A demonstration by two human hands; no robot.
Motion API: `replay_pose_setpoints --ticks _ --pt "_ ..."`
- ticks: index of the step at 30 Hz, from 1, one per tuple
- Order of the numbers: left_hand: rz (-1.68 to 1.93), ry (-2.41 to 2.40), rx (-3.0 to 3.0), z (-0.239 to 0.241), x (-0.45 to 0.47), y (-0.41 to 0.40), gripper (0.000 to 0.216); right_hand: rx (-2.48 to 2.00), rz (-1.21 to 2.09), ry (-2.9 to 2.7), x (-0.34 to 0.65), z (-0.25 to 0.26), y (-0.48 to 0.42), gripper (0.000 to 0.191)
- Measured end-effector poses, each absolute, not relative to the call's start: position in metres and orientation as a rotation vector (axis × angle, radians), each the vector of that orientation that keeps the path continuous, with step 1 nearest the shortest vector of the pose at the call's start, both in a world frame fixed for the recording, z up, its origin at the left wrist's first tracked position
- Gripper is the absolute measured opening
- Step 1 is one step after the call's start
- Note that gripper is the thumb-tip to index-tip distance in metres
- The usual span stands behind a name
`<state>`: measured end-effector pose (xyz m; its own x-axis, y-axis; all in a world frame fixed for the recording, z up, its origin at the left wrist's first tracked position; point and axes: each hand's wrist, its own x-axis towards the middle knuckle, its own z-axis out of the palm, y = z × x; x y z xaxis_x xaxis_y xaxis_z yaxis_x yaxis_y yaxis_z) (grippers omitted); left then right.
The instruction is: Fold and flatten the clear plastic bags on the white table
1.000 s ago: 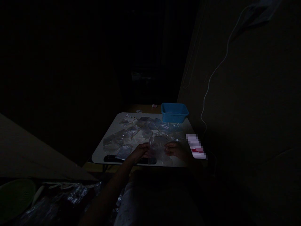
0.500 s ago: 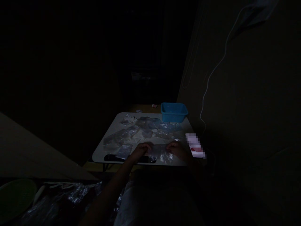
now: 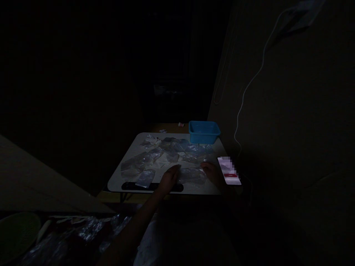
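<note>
On the white table (image 3: 114, 181) a clear plastic bag (image 3: 192, 176) lies spread almost flat near the front edge. My left hand (image 3: 169, 179) is at its left side, fingers together and closed on the edge. At the upper right corner of the bag, the fingertips of my right hand (image 3: 211, 173) pinch the film; the dark hides the exact grip. Several more clear bags and crumpled pieces of film (image 3: 166, 155) cover the table beyond my hands. One small bag (image 3: 145, 178) lies left of my left hand, over a long black strip (image 3: 130, 186).
A blue plastic basin (image 3: 203, 138) stands at the table's back right corner. A lit phone (image 3: 229, 171) is at the right edge, near a white cable (image 3: 244, 94) along the wall. Shiny film (image 3: 91, 229) and a green round thing (image 3: 18, 236) are at the lower left.
The plastic bag between my hands has gone from raised and crumpled to flatter on the table. My left hand has turned and my right hand has shifted slightly up and right.
</note>
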<state>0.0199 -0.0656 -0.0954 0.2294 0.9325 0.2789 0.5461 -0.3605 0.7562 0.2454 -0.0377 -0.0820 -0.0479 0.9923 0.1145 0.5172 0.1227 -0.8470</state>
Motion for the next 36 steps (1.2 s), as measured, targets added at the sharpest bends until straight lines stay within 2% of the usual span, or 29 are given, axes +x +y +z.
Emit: replay_pose_setpoints --ticks 3,7,12,18,36 --pt "0.798 1.393 2.268 -0.1 0.024 -0.067 0.041 -1.568 0.379 -1.913 0.235 -0.077 -0.049 0.037" --pt "0.523 1.516 2.533 -0.105 0.027 -0.069 0.045 -1.429 0.152 -2.222 0.205 -0.081 -0.066 0.042" --pt "0.262 1.637 2.673 -0.104 0.027 -0.075 0.048 -1.356 0.08 -2.421 0.171 -0.089 -0.082 0.047" --pt "0.109 1.668 2.727 -0.107 0.028 -0.075 0.051 -1.394 0.074 -2.472 0.167 -0.095 -0.086 0.054" --pt "0.26 1.702 2.74 -0.11 0.029 -0.076 0.049 -1.606 -0.023 -2.376 0.203 -0.097 -0.081 0.053"
